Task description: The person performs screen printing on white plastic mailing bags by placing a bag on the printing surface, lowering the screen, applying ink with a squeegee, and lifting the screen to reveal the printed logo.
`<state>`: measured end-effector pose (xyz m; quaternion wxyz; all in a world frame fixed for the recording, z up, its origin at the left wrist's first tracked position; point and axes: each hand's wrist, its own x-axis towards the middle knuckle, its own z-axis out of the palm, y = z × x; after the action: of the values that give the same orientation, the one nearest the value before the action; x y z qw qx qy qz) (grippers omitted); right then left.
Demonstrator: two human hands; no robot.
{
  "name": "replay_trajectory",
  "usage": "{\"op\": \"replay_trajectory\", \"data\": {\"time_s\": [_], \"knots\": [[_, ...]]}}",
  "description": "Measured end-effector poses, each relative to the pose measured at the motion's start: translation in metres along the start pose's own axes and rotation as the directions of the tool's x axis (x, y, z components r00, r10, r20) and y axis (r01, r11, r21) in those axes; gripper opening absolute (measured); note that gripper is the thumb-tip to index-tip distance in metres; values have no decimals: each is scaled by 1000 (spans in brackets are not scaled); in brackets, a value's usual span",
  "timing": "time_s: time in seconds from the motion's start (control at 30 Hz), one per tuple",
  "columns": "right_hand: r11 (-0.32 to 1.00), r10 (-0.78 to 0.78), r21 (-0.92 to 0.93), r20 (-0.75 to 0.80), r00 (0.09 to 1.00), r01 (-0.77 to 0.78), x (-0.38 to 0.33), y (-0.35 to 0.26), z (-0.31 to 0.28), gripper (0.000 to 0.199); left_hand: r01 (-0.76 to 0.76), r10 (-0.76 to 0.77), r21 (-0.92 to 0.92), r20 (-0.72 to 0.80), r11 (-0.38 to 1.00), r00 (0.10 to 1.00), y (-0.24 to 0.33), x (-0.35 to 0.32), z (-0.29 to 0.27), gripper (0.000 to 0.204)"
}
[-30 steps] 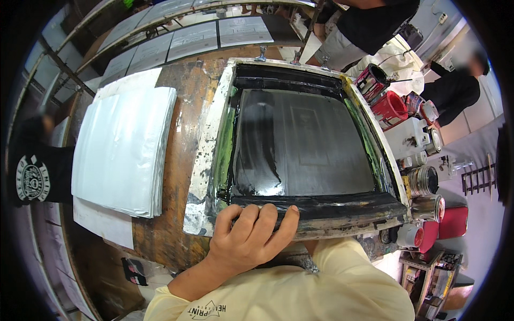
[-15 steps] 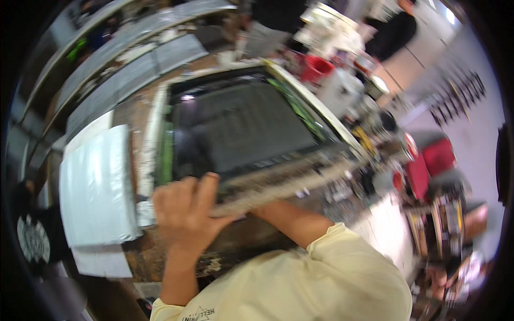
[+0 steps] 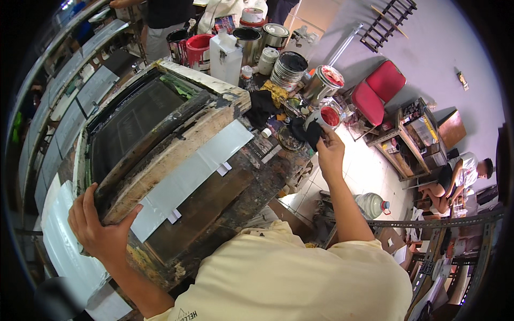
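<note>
Left hand on the screen frame, right hand pinching a black cloth

The left hand (image 3: 101,227) grasps the near corner of a rectangular, ink-stained wooden screen frame (image 3: 171,152), fingers over the top and thumb along the front. The frame lies over the bench (image 3: 267,174), and its near rail appears raised. The right hand (image 3: 331,152) grasps a crumpled black cloth (image 3: 305,132) between thumb and fingers above the cluttered right corner.

The step in hand looks to be picking up the cloth while steadying the frame. The next move would seem to call for a constant hold on the rail and a clear path for the cloth past the cans.

Counted: one frame; one glossy white sheet (image 3: 190,176) showing under its near rail, with two small white tabs at its edge; two black cloths, the second (image 3: 261,107) bunched beside the frame's corner; one white plastic jug (image 3: 225,56); one red-coated open tub (image 3: 199,49); one red padded chair (image 3: 377,91); one large clear bottle (image 3: 369,205). Other cans crowd too closely for a sure count.
</note>
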<state>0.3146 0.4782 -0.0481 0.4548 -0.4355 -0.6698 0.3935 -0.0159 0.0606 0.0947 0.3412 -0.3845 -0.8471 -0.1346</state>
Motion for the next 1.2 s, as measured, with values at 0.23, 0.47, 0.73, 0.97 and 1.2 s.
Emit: {"op": "replay_trajectory", "data": {"time_s": [0.23,0.47,0.73,0.97,1.2], "knots": [[454,-365,-683,443,819,572,18,10,34,47,20,-20,-31,-11,999,1000,-4,8,-6,96],[559,-128,-686,483,866,465,54,-31,162,51,35,-36,-19,-2,999,999,-3,6,-2,97],[715,-385,-449,388,838,536,70,-33,173,21,7,-7,-16,-30,1000,1000,4,3,-9,85],[841,235,4,898,371,-542,-77,-92,147,51,4,-6,-56,-38,998,999,3,-2,-6,78],[511,-38,-32,997,-60,-859,-194,-74,301,39,-33,28,-81,-65,996,997,2,-19,13,77]]}}
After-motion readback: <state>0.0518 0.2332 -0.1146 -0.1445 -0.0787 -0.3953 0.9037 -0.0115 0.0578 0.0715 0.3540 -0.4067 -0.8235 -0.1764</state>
